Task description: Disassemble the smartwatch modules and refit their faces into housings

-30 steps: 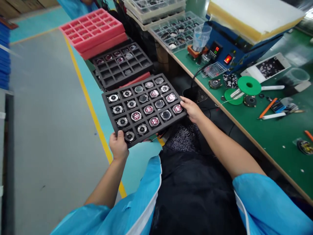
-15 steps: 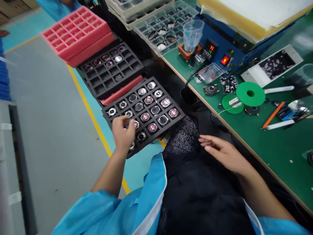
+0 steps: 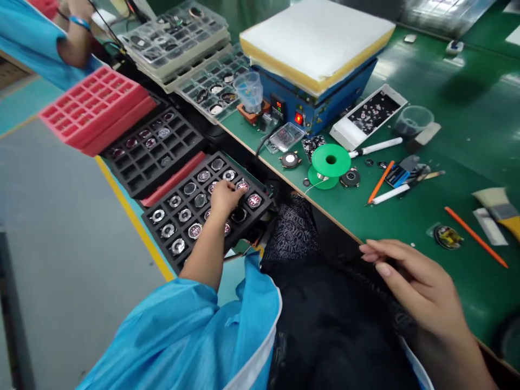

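My left hand [image 3: 226, 199] is over the right part of a black foam tray [image 3: 173, 196], its thumb and fingers bent down at the compartments. Whether it grips one of the round watch parts there is hidden. Round metal parts, some with red faces such as this one [image 3: 254, 200], sit in the tray's compartments. My right hand [image 3: 418, 276] hovers by the green workbench's [image 3: 459, 189] front edge, fingers apart and nothing in them.
Pink trays [image 3: 93, 105] and another black tray [image 3: 154, 151] stand at the left. On the bench are a blue heater box [image 3: 276, 92], a green solder spool [image 3: 331, 160], an orange stick [image 3: 475, 237] and a brush [image 3: 498, 203]. Behind, a person's arm [image 3: 77, 40] shows.
The view has swung to the right, showing more of the bench. My left hand has moved across the tray from its left part to its right part. More of the other person's arm shows.
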`<action>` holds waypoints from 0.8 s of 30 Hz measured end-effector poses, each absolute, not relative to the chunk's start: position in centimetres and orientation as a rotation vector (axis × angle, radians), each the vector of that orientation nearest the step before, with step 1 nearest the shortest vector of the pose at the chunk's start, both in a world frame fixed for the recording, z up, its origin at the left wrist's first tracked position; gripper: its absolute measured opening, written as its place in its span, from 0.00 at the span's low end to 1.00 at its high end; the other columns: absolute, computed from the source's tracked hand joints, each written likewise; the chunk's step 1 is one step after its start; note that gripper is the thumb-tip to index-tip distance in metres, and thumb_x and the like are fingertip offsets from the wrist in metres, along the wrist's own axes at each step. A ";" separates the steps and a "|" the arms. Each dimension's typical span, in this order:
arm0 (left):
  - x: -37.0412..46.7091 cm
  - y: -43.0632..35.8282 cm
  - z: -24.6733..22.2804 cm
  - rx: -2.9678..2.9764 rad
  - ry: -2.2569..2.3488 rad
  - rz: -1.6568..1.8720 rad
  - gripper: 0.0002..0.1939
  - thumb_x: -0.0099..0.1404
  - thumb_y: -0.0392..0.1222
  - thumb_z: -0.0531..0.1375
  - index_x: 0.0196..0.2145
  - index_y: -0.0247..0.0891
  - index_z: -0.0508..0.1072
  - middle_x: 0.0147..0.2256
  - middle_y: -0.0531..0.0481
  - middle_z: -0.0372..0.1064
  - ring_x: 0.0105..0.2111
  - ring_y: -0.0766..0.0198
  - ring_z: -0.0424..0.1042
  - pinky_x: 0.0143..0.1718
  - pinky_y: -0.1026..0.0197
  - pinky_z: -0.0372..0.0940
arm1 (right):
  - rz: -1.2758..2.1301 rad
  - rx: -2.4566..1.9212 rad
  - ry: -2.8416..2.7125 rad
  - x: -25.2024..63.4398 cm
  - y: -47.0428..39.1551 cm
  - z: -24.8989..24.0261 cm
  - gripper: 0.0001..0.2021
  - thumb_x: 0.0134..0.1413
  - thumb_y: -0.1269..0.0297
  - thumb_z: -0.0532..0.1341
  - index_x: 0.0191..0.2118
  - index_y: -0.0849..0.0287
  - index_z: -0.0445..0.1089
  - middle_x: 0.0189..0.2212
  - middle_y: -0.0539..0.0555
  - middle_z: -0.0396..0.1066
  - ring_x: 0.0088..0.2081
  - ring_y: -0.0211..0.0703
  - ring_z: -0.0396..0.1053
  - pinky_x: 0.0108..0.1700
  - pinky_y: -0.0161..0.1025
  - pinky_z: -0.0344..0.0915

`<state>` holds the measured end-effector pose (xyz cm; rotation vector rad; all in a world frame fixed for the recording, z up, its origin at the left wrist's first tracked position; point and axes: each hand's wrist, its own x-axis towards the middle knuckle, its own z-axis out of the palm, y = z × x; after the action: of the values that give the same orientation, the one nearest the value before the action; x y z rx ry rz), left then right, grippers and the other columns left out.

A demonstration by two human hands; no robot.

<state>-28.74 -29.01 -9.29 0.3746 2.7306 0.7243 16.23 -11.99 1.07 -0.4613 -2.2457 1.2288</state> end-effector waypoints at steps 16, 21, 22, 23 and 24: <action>-9.4 -23.7 1.2 0.739 1.277 1.376 0.26 0.68 0.59 0.84 0.47 0.39 0.82 0.38 0.50 0.84 0.28 0.67 0.82 0.32 0.65 0.80 | 0.882 -0.581 -2.023 13.9 -11.3 2.3 0.11 0.79 0.67 0.72 0.61 0.56 0.84 0.50 0.55 0.88 0.47 0.40 0.86 0.53 0.37 0.84; -4.4 -16.9 1.1 0.845 1.064 1.280 0.25 0.68 0.55 0.84 0.45 0.37 0.79 0.32 0.54 0.81 0.27 0.68 0.84 0.31 0.68 0.80 | 0.768 -0.751 -1.912 14.4 -10.5 2.0 0.05 0.76 0.69 0.72 0.52 0.55 0.83 0.46 0.53 0.87 0.44 0.41 0.85 0.48 0.40 0.83; -4.0 -16.2 1.1 0.855 1.063 1.277 0.25 0.67 0.53 0.85 0.45 0.37 0.79 0.32 0.54 0.82 0.27 0.68 0.84 0.31 0.69 0.80 | 0.760 -0.807 -1.873 14.6 -10.4 1.8 0.06 0.75 0.71 0.72 0.51 0.55 0.83 0.45 0.52 0.87 0.43 0.41 0.85 0.47 0.39 0.83; -3.7 -15.7 1.0 0.857 1.071 1.279 0.24 0.67 0.52 0.85 0.45 0.37 0.79 0.33 0.54 0.82 0.27 0.69 0.84 0.31 0.69 0.80 | 0.759 -0.854 -1.832 14.7 -10.4 1.6 0.06 0.74 0.72 0.71 0.51 0.55 0.83 0.44 0.51 0.87 0.43 0.40 0.85 0.46 0.38 0.83; -3.6 -15.5 0.9 0.855 1.082 1.286 0.24 0.66 0.51 0.85 0.46 0.37 0.79 0.33 0.54 0.82 0.27 0.69 0.84 0.32 0.69 0.80 | 0.766 -0.883 -1.798 14.7 -10.3 1.4 0.07 0.73 0.73 0.71 0.50 0.55 0.83 0.45 0.51 0.87 0.42 0.39 0.85 0.46 0.37 0.83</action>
<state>-3.59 -15.48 0.92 0.8548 1.0821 1.2855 14.72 -10.33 1.41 -0.8829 -1.7975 0.7657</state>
